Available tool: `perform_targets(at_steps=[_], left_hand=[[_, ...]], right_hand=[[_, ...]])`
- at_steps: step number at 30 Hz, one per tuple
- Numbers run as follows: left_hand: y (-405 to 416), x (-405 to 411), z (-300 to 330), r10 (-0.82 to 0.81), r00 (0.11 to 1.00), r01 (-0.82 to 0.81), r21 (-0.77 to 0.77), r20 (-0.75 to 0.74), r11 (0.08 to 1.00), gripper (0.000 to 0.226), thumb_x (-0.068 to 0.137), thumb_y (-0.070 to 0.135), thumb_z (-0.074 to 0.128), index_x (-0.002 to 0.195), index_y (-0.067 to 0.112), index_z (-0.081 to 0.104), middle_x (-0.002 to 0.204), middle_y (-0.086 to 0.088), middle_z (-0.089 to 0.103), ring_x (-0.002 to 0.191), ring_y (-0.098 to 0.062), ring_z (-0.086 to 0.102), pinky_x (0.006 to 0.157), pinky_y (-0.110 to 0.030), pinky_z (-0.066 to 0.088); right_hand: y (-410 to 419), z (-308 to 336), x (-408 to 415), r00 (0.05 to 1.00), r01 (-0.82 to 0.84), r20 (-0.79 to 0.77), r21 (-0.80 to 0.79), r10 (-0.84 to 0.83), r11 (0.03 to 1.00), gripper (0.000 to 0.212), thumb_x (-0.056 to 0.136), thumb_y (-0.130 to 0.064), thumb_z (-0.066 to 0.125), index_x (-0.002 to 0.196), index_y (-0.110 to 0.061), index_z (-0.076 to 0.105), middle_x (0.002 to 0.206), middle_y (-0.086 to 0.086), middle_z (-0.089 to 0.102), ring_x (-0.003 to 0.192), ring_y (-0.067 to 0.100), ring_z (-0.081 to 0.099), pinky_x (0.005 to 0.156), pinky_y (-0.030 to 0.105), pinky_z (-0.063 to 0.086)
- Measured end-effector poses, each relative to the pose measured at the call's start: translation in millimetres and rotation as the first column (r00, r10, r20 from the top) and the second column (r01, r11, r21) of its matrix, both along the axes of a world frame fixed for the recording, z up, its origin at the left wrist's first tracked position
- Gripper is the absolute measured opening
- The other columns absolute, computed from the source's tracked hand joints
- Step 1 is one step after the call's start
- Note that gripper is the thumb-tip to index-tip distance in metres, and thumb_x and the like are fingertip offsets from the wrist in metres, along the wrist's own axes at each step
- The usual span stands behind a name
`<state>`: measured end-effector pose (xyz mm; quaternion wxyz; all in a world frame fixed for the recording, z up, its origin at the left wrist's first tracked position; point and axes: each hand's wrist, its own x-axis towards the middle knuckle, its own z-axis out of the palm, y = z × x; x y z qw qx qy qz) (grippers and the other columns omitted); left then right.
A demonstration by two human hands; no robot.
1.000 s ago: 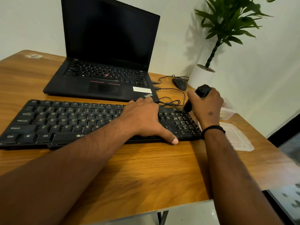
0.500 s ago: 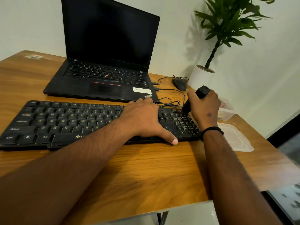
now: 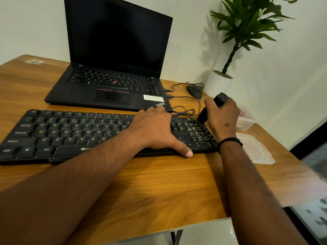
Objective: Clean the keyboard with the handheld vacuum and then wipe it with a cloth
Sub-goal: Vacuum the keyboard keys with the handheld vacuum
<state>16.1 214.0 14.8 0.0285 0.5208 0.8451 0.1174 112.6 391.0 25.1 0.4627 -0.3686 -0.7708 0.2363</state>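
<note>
I see my left hand point(image 3: 154, 128) resting flat on the long black plastic keyboard point(image 3: 70, 133); my right hand point(image 3: 223, 117) grips the slim black handheld vacuum point(image 3: 203, 115) at the keyboard's right end.

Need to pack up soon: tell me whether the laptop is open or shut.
Open. The laptop sits behind the keyboard with its lid raised nearly upright, its own keys and trackpad exposed. The screen is dark.

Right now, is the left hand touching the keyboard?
Touching. The head view shows the left hand lying flat on the keyboard, fingers spread over the keys and the thumb resting on its front edge.
</note>
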Motion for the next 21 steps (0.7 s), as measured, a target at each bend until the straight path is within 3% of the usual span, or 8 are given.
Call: perform_targets(at_steps=[6,8,12,14,17,21], left_hand=[[0,1,0,0.002,1.0,-0.002,0.007,-0.017,1.0,0.125,0.038,0.104,0.053,0.129,0.019,0.059,0.12,0.002,0.053,0.109,-0.02,0.051,0.094,-0.043,0.044],[0,0,-1,0.003,1.0,-0.002,0.01,-0.015,1.0,0.124,0.036,0.105,0.051,0.126,0.02,0.06,0.115,0.003,0.053,0.105,-0.02,0.051,0.092,-0.043,0.044],[0,0,0,0.003,1.0,-0.003,0.003,-0.009,1.0,0.129,0.036,0.105,0.052,0.131,0.019,0.058,0.115,0.004,0.052,0.105,-0.018,0.05,0.094,-0.042,0.045],[0,1,0,0.002,1.0,-0.002,0.0,-0.011,1.0,0.128,0.035,0.105,0.051,0.13,0.019,0.059,0.116,0.003,0.052,0.106,-0.019,0.05,0.093,-0.043,0.045],[1,1,0,0.004,1.0,-0.004,0.011,-0.012,1.0,0.125,0.034,0.106,0.05,0.125,0.02,0.061,0.119,0.003,0.054,0.107,-0.019,0.052,0.092,-0.043,0.045],[0,1,-1,0.012,1.0,-0.011,0.025,-0.015,1.0,0.126,0.034,0.106,0.051,0.126,0.02,0.06,0.116,0.004,0.053,0.104,-0.019,0.051,0.09,-0.042,0.045]], right_hand=[[-32,-6,-20,0.955,-0.294,0.043,0.004,0.293,0.956,0.019,0.087,-0.031,0.06,0.074,-0.019,0.055,0.065,-0.008,0.055,0.064,0.01,0.052,0.056,0.024,0.044],[-24,-5,-18,0.971,-0.229,0.08,0.023,0.226,0.973,0.018,0.087,-0.031,0.061,0.077,-0.017,0.058,0.067,-0.006,0.056,0.063,0.008,0.051,0.053,0.017,0.037],[4,-2,-5,0.999,0.014,0.042,0.028,-0.016,0.999,0.028,0.079,-0.041,0.06,0.074,-0.014,0.056,0.069,0.001,0.053,0.068,0.021,0.047,0.059,0.024,0.032],[0,-2,-5,1.0,-0.014,0.029,0.025,0.013,1.0,0.024,0.081,-0.036,0.062,0.074,-0.014,0.055,0.067,-0.001,0.053,0.066,0.019,0.047,0.054,0.022,0.032],[-24,-3,-14,0.983,-0.172,0.081,0.073,0.166,0.982,0.019,0.087,-0.03,0.063,0.076,-0.015,0.059,0.065,-0.01,0.054,0.061,0.004,0.049,0.051,0.008,0.032],[-31,-5,-21,0.971,-0.233,0.078,0.08,0.227,0.969,0.02,0.087,-0.03,0.064,0.078,-0.013,0.062,0.065,-0.009,0.055,0.059,0.003,0.05,0.05,0.012,0.037]])
